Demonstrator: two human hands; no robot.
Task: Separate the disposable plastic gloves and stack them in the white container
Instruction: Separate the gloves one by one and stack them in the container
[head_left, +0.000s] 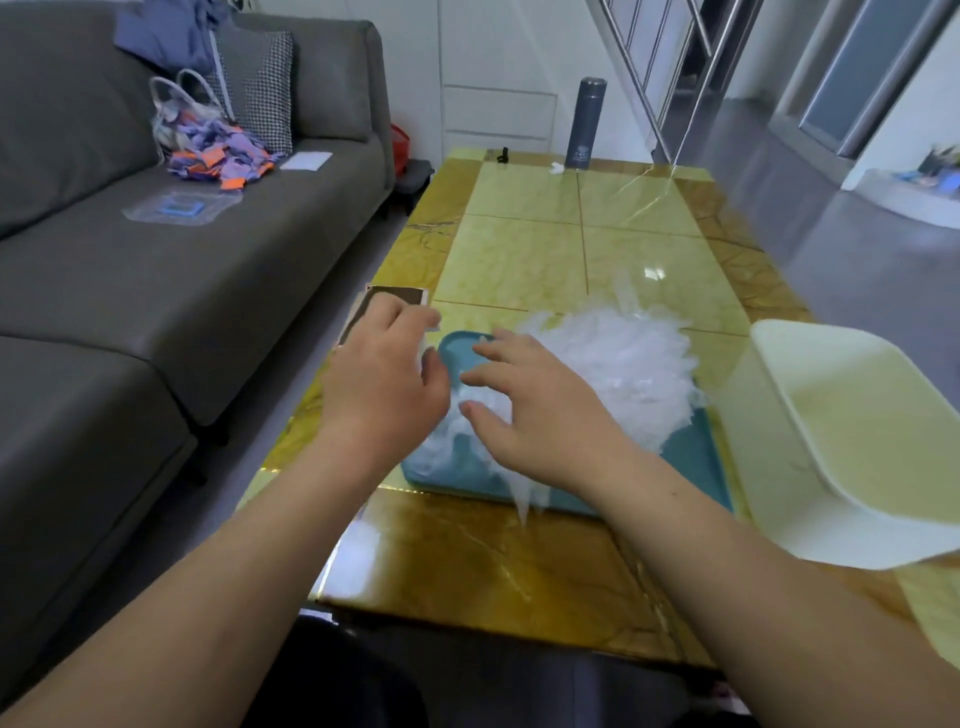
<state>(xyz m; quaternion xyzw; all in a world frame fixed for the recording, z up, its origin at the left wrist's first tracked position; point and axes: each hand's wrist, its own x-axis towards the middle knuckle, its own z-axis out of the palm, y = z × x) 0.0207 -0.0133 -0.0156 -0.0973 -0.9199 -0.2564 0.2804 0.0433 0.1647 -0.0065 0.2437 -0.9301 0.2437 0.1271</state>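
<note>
Translucent white plastic gloves (613, 358) lie heaped in a loose, crinkled pile on a teal tray (691, 457), which sits on the near half of the glossy yellow marble-pattern table (519, 561). A few strands of film hang over the tray's near edge. From my feed, the right hand (530, 405) hovers low over the left side of the pile, fingers spread and relaxed, gripping nothing; whether the fingertips touch the film I cannot tell. The left hand (384, 374) is just beside it, over the tray's left edge, with its fingers curled and a single glove (430, 321) pinched at the fingertips, blurred and thin. The white container (763, 426) stands on the table just right of the tray. A brown-edged card (402, 295) lies partly under the left hand. At the far end I see a dark grey flask (586, 122) standing upright. A grey sofa (156, 291) runs along the left, carrying a clear bag (208, 145) of purple and orange scraps.
</note>
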